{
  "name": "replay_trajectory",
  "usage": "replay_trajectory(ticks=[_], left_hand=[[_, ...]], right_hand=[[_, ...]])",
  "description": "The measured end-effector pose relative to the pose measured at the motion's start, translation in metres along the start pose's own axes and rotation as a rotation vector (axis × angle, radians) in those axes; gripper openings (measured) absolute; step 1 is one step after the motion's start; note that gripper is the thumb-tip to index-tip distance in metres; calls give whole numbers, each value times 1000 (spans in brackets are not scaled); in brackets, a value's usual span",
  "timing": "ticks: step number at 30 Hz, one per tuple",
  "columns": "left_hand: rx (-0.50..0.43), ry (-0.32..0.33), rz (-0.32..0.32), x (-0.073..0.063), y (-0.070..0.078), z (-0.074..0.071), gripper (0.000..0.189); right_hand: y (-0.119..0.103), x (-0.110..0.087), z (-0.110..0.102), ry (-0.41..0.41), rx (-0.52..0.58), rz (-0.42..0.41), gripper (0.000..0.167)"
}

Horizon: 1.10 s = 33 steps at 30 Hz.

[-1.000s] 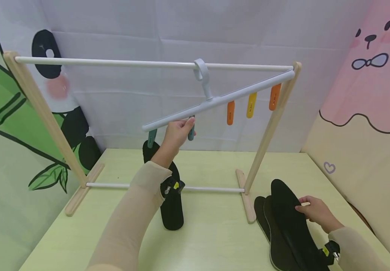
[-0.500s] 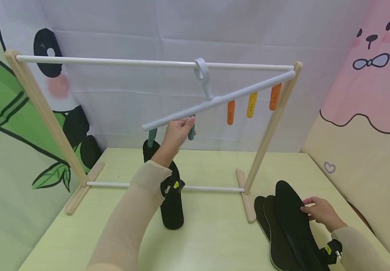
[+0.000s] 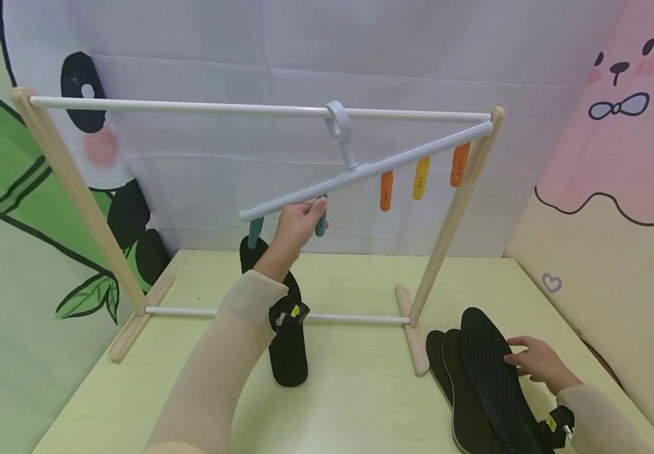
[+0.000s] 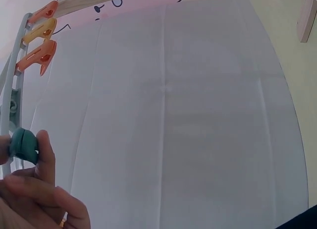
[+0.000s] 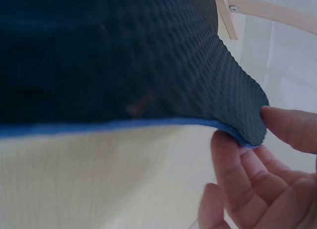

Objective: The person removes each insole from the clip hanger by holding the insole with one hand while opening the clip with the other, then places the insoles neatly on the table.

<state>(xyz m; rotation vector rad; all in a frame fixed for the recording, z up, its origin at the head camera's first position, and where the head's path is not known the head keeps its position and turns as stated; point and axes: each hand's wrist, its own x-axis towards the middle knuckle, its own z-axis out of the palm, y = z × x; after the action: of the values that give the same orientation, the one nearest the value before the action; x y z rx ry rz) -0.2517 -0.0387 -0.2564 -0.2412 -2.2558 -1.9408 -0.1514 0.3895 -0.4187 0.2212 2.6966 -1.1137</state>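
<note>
A white clip hanger [image 3: 327, 183] hangs tilted from the rack's top bar, its left end low. My left hand [image 3: 297, 224] pinches a green clip [image 4: 24, 145] under the hanger's left half. Another green clip [image 3: 255, 232] at the low end grips a black insole [image 3: 289, 353], which hangs down partly behind my left forearm. At the lower right, my right hand [image 3: 539, 362] holds the side edge of another black insole [image 3: 491, 372], thumb and fingers at its rim. The right wrist view shows that insole's textured face and blue edge [image 5: 163, 122].
Two dark insoles [image 3: 460, 391] lie on the pale table [image 3: 355, 403] beside the held one. Orange and yellow clips [image 3: 420, 178] hang on the hanger's raised right half. The wooden rack's right foot [image 3: 412, 331] stands just left of the insoles.
The right hand and its insole have shifted slightly right and down, and the insole has tilted so its textured face shows. The left hand stays on the green clip.
</note>
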Motion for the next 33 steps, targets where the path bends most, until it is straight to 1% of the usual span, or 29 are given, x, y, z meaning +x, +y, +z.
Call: replay_trajectory(ticks=[5,8,16,21,23,30,33], left_hand=[[9,5,-42,0,-2,0,38],[14,8,-55,0,-4,0,38],[22,3,-52,-4,-8,-1,39],[30,-1,-35,-4,-8,-1,40],[27,4,-28,-4,-8,-1,40],[17,11,-21,-2,-4,1,39],[12,16,-10,-2,-2,2,39]], right_hand=[[0,-1,-3,-67,16,17,60],[2,-1,-3,-80,21,21,61],[8,-2,5,-80,23,42,56],[10,-1,6,-84,20,52,57],[10,0,6,-90,15,49,58],[10,3,3,-110,-31,74,60],[8,5,3,-122,-24,75,63]])
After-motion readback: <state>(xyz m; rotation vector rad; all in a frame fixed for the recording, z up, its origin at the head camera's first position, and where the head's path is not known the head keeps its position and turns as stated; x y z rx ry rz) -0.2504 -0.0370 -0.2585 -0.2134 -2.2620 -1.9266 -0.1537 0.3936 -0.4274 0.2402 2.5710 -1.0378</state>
